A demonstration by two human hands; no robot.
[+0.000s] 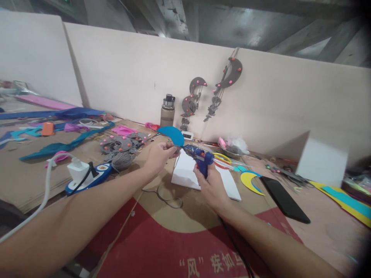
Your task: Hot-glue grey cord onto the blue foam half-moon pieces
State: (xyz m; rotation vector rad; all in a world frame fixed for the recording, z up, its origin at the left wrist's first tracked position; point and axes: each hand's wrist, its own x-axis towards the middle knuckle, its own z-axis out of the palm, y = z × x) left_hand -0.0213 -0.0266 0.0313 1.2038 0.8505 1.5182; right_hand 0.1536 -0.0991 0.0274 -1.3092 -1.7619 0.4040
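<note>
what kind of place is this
Most likely a craft workshop bench. The right hand holds a blue glue gun against a blue foam piece pinched in the left hand. Foam scraps litter the cardboard-covered table, and finished grey crescent ornaments hang on the partition.

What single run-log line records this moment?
left hand: holds blue paper piece | right hand: grips glue gun, nozzle at paper | below: white sheet
</note>
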